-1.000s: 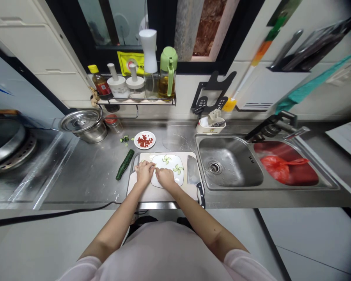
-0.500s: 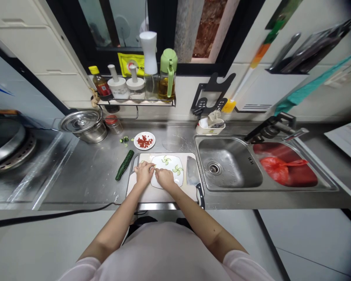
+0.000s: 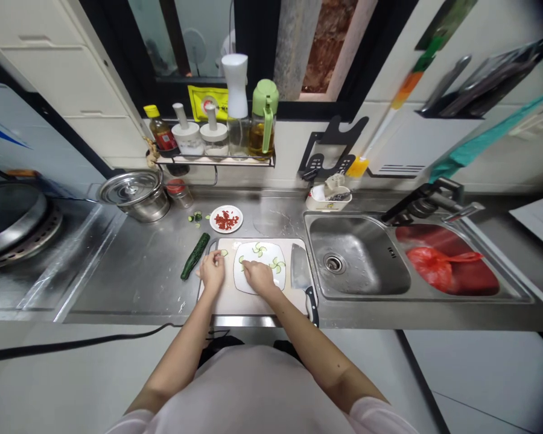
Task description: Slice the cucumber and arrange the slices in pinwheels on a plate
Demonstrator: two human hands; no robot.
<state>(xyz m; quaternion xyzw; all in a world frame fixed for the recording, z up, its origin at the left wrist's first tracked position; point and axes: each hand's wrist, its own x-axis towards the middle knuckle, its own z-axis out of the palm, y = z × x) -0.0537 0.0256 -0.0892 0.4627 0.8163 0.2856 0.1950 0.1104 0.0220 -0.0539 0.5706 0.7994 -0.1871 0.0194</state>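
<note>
A squarish white plate [image 3: 261, 289] lies on a pale cutting board [image 3: 226, 304], bearing two pinwheels of thin green-edged cucumber slices [image 3: 277, 265]. My right hand [image 3: 259, 277] reaches over the plate, its closed fingertips on a cucumber slice [image 3: 241, 259] at the left side. Over the board's left part, my left hand [image 3: 212, 270] has its fingers curled together, with another cucumber slice [image 3: 224, 253] at the tips. A whole-looking dark green cucumber [image 3: 195, 256] lies left of the board. Right of the plate rests a kitchen knife [image 3: 301, 271] with a black handle.
Behind the board stand a small plate of chopped red pieces [image 3: 226, 219], cucumber scraps [image 3: 196, 216] and a lidded pot [image 3: 136, 196]. A double sink [image 3: 357, 256] is at the right, with a red bag [image 3: 434, 265]. Condiments stand on a wall rack [image 3: 217, 160].
My left hand has moved left, off the plate's edge to the slice on the board. My right hand stays over the plate, where a slice now shows at its fingertips.
</note>
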